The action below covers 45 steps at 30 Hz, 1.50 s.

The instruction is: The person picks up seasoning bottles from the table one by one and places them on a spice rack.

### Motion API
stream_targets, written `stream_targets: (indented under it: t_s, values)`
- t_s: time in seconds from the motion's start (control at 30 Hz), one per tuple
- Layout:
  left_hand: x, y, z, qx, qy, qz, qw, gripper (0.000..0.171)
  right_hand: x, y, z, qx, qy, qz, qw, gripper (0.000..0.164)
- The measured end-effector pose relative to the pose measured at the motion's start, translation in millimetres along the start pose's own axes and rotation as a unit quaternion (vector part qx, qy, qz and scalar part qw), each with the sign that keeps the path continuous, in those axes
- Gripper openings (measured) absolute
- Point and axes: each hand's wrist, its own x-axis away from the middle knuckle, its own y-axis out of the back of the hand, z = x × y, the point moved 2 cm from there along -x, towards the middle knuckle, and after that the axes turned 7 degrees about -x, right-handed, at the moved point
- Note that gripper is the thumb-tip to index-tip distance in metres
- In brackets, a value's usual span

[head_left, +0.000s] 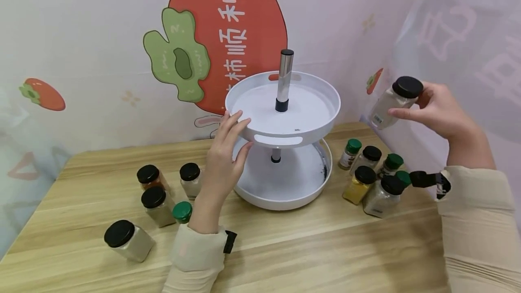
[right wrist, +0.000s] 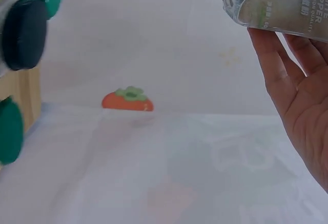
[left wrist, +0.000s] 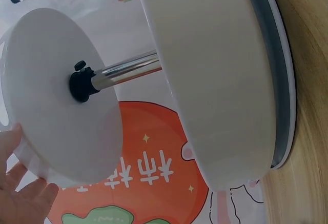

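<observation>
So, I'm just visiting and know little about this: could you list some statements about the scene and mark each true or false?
1. The right hand holds a black-lidded jar in the air. True.
2. The left hand is holding a jar too. False: it touches the edge of the upper tray.
3. A metal post stands up from the middle of the upper tray. True.
4. The yellow jar has a green top. False: its lid is black.
5. The upper tray sits above the lower tray. True.
</observation>
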Motion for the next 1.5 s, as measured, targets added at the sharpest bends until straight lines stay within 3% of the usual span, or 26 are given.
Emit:
stream_targets:
  t_s: [0.13, 0.4, 0.73, 0.83, 1.0, 1.3, 1.5]
  values:
    - [0.8, 0.2, 1.2, 0.0, 0.004, -0.003, 1.0, 0.051, -20, -2, 15, 0.027, -0.001, 0.012, 1.0, 0.038]
    - [3.9, 2.2, -1.6, 0.004, 0.006, -0.003, 1.0, 0.051, -64, -16, 42, -0.042, 0.02, 0.043, 0.998, 0.034]
    - [0.5, 3.1, -2.5, 0.001, -0.003, -0.006, 1.0, 0.051, -102, -35, 69, -0.058, 0.001, 0.067, 0.996, 0.029]
    - [0.6, 2.7, -2.6, 0.004, -0.007, -0.01, 0.9999, 0.051, -110, -44, 71, -0.063, -0.007, 0.081, 0.995, 0.027]
    - [1.4, 1.6, -2.8, 0.008, -0.007, -0.011, 0.9999, 0.05, -119, -59, 65, -0.019, -0.03, 0.092, 0.995, 0.028]
    - [2.4, 0.1, -2.4, 0.011, 0.006, 0.001, 0.9999, 0.051, -133, -82, 53, -0.093, -0.049, 0.116, 0.988, 0.039]
    - [3.0, 1.8, -3.2, 0.002, 0.002, -0.003, 1.0, 0.051, -139, -94, 51, -0.059, -0.073, 0.123, 0.988, 0.051]
